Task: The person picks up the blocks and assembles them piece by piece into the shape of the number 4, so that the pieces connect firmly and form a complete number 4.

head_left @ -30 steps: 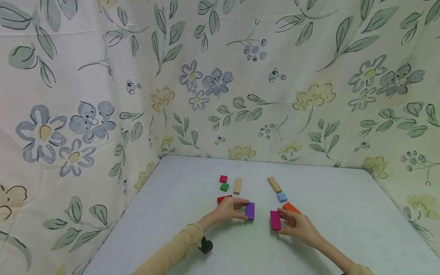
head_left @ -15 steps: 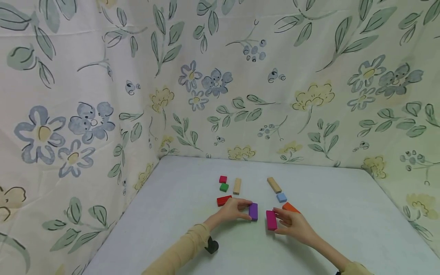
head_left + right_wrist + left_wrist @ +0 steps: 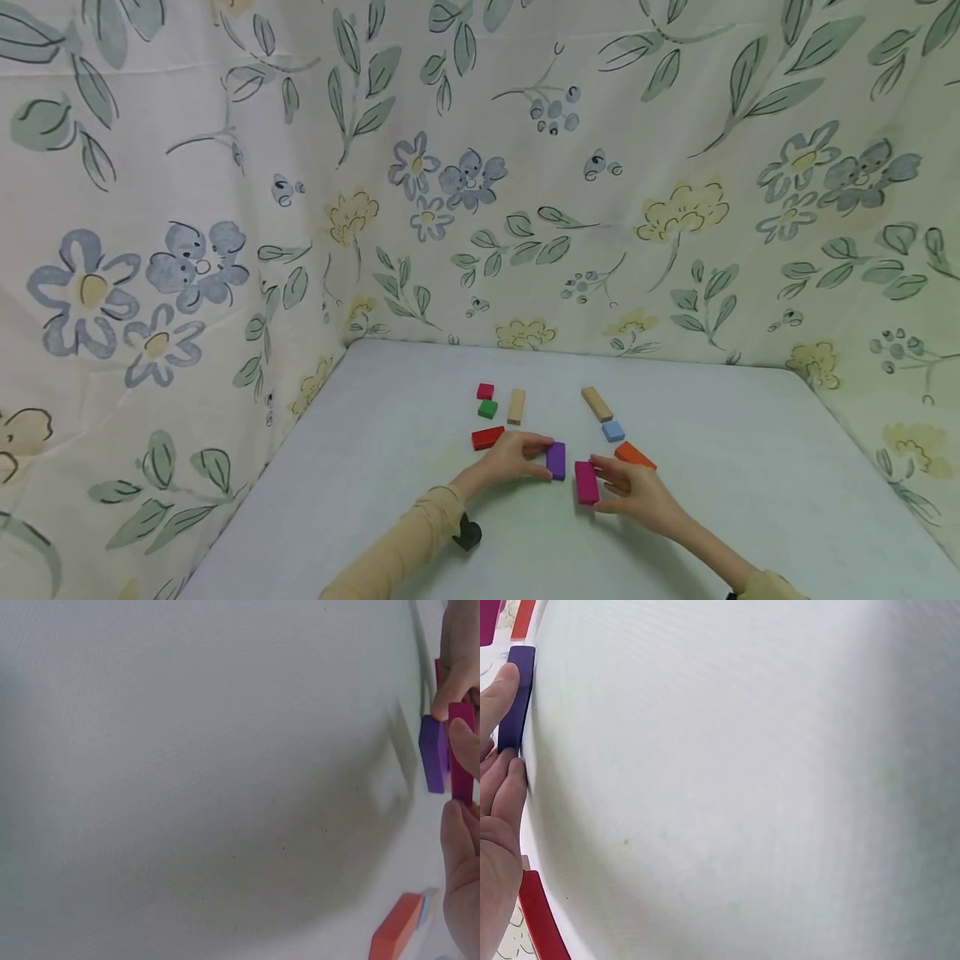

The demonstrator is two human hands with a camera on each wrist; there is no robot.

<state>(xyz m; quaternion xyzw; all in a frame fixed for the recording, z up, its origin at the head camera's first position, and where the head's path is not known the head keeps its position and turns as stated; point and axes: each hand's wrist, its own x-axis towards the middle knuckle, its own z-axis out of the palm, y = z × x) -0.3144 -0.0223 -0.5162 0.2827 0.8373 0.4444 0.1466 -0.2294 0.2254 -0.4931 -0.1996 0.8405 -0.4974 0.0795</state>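
Note:
My left hand (image 3: 512, 457) pinches a purple block (image 3: 557, 461) by its two ends, thumb at the near end and fingers at the far end. Facing it from the right, my right hand (image 3: 637, 493) grips a magenta block (image 3: 587, 483) the same way. A narrow gap separates the two blocks in the head view. The left wrist view has the purple block (image 3: 519, 712) at its left edge between thumb and fingers. In the right wrist view the magenta block (image 3: 462, 787) partly overlaps the purple block (image 3: 432, 754) behind it.
Beyond the left hand lie a red block (image 3: 488, 438), a green cube (image 3: 487, 409), a small red cube (image 3: 485, 391) and a wooden block (image 3: 517, 407). Past the right hand are an orange block (image 3: 635, 455), a light blue cube (image 3: 613, 431) and another wooden block (image 3: 597, 404). Floral cloth surrounds the white table (image 3: 405, 392).
The two hands have come closer together: the purple block has shifted right and the magenta block left, narrowing the gap between them. The other blocks stay in place.

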